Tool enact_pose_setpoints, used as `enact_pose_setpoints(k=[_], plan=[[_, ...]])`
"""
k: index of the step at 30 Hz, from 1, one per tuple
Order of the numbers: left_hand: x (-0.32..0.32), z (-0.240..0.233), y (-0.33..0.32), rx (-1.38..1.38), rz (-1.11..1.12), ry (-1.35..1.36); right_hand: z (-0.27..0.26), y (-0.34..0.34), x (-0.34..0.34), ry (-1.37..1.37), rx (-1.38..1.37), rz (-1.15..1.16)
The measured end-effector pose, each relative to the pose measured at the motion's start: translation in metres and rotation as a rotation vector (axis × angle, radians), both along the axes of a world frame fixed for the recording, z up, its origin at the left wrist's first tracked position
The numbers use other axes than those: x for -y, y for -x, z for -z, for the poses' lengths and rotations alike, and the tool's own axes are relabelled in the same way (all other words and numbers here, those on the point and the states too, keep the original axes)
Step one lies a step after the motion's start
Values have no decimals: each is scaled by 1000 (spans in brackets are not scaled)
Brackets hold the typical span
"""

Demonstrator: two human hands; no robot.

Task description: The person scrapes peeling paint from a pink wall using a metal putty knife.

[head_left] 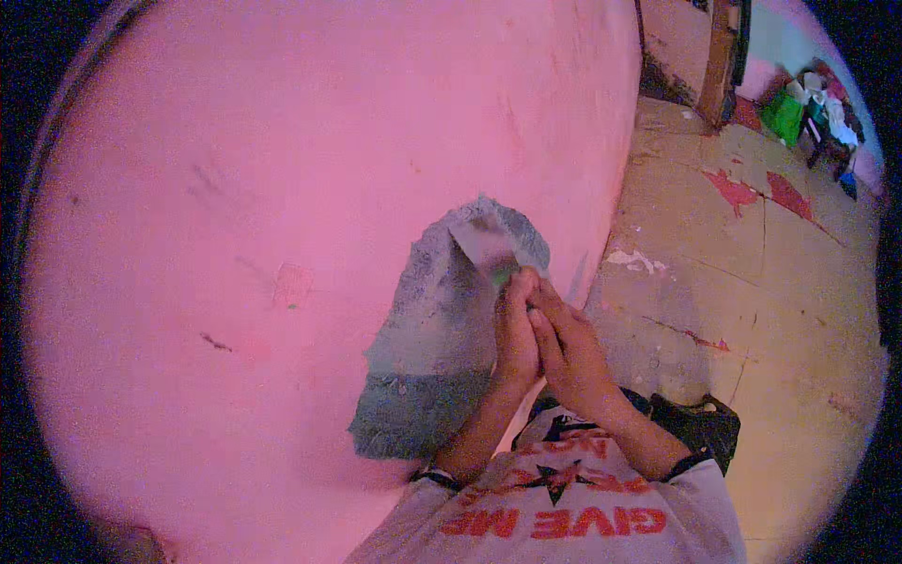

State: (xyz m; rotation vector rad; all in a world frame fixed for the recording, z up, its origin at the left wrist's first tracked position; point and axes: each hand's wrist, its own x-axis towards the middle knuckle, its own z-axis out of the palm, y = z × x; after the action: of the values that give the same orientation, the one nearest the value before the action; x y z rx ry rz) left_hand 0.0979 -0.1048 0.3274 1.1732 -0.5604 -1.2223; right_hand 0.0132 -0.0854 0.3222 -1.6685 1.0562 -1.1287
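Note:
A grey, jagged-edged sheet (pixel 437 338) of thin, wrinkled material lies on a large pink surface (pixel 338 141); cloth or plastic, I cannot tell. Near its top is a paler, blurred fold with brown and green spots. My left hand (pixel 518 331) and my right hand (pixel 574 349) meet at the sheet's right side, fingers bent and fingertips pressed together beside the green spot. Both appear to pinch the sheet there, though the fingers hide the exact grip.
Worn tan floor (pixel 705 296) with red patches lies to the right. A black item (pixel 694 423) is beside my right forearm. At the upper right are a wooden post (pixel 720 63) and a heap of mixed items (pixel 817 116). A faint square patch (pixel 292 282) marks the pink surface.

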Motion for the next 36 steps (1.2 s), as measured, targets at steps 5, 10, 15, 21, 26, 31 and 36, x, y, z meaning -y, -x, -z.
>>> enact_pose_setpoints(k=[5, 10, 15, 21, 26, 31, 36], plan=[[40, -59, -4, 266, 183, 222, -54, -4, 37, 101, 199, 78], [25, 6, 8, 87, 36, -2, -14, 12, 23, -33, 125, -30], [36, 17, 6, 15, 127, 62, -16, 27, 28, -159, -28, -66], [47, 15, 14, -177, 125, 6, 0, 23, 36, -86, 114, -56], [33, 0, 18, 3, 106, 57, -2, 24, 30, -144, 93, -51], [45, 20, 16, 97, 77, 90, 14, 24, 37, -113, 52, -45], [41, 39, 15, 153, 94, 50, 48, 20, 34, -27, 120, -28]])
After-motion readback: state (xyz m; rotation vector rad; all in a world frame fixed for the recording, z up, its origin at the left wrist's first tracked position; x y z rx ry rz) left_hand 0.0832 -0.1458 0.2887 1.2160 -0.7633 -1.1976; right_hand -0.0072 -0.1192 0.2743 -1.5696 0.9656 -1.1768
